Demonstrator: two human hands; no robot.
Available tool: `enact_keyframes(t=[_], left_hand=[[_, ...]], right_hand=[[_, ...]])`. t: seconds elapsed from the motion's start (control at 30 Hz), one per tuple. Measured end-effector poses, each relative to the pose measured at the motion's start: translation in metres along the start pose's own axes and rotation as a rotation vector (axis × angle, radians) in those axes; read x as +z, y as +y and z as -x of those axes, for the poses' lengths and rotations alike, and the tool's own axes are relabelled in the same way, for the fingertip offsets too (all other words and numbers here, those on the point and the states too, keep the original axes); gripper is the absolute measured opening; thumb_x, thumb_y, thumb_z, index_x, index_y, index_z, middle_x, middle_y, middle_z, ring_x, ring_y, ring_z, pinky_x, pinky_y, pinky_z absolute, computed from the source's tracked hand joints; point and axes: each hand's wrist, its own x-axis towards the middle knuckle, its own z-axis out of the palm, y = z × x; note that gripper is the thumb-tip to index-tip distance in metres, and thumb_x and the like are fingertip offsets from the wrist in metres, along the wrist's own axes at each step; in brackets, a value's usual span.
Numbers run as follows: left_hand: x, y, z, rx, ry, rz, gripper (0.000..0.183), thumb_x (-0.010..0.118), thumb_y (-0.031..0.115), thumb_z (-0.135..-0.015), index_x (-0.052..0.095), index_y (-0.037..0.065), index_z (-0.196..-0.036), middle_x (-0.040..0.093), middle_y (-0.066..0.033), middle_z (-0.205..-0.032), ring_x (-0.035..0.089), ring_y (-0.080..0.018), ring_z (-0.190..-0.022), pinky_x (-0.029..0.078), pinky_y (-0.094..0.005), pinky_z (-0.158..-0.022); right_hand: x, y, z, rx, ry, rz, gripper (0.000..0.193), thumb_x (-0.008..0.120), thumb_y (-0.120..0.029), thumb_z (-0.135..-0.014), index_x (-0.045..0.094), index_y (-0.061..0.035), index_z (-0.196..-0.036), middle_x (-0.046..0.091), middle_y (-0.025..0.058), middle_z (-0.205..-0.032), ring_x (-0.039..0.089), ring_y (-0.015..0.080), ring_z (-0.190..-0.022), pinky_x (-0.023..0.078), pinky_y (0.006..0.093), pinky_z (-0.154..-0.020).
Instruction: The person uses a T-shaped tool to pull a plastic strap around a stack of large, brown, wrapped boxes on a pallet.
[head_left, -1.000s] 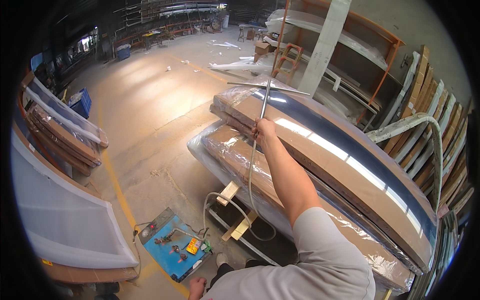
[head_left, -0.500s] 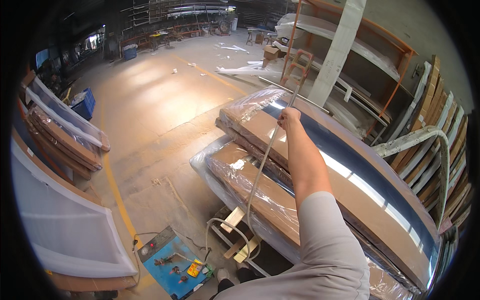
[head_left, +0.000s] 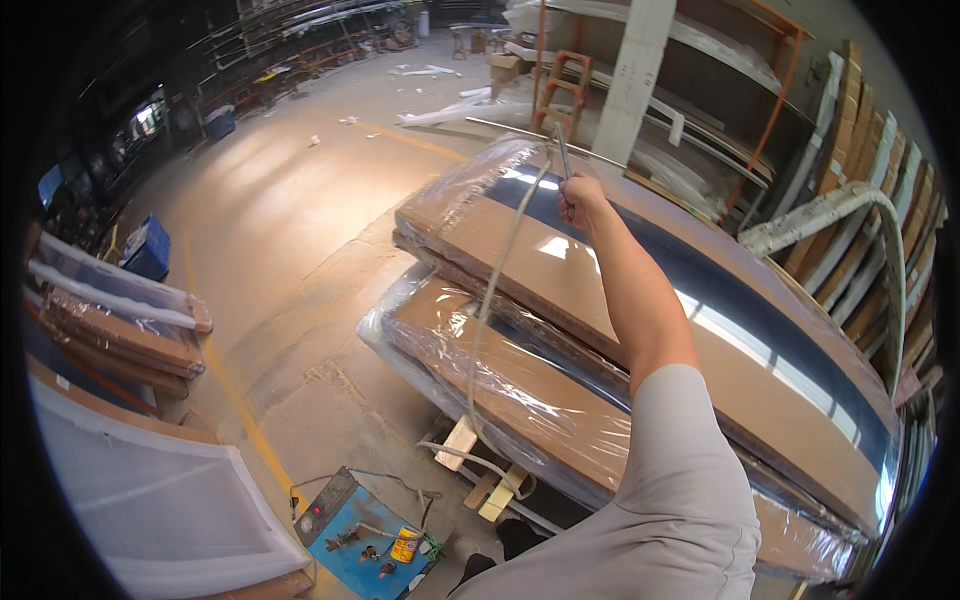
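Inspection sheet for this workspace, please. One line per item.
Surface: upper film-wrapped pack, brown with a dark blue strip, beside a lower film-wrapped pack.
Job's things: slim metal rod over the upper pack's far end.
Clutter: white scraps on the floor; yellow packet on a blue-topped box.
Hands: right hand closed around the rod; left out of view.
Cables: pale hose crosses both packs; dark cable beside the box.
Surroundings: orange-framed shelving behind, long pieces leaning right, blue crate left.
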Motion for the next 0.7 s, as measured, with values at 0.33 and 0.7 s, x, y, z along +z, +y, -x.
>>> enact_keyframes(t=[0.33, 0.7], left_hand=[[-0.056, 0.031, -0.09, 0.219, -0.171, -0.098, 0.024, 0.062, 0.017, -0.081, 0.073, -0.004, -0.081, 0.07, -0.0134, -0.068, 0.065, -0.0202, -0.064, 0.053, -0.0363, -0.065], [-0.071, -0.012, -0.156, 0.304, -0.242, -0.028, 0.022, 0.062, 0.014, -0.083, 0.071, -0.005, -0.079, 0.065, -0.0085, -0.065, 0.059, -0.0163, -0.058, 0.048, -0.0311, -0.057]], right_hand=[[-0.191, 0.0, 0.24, 0.011, 0.093, 0.155, 0.055, 0.049, -0.002, -0.096, 0.047, -0.0158, -0.149, 0.042, 0.0008, -0.065, 0.035, 0.011, -0.045, 0.027, 0.0272, -0.04], [-0.357, 0.018, 0.465, 0.131, 0.477, 0.204, 0.054, 0.05, -0.012, -0.101, 0.042, -0.0239, -0.152, 0.043, -0.0012, -0.068, 0.034, 0.0077, -0.05, 0.03, 0.0245, -0.043]])
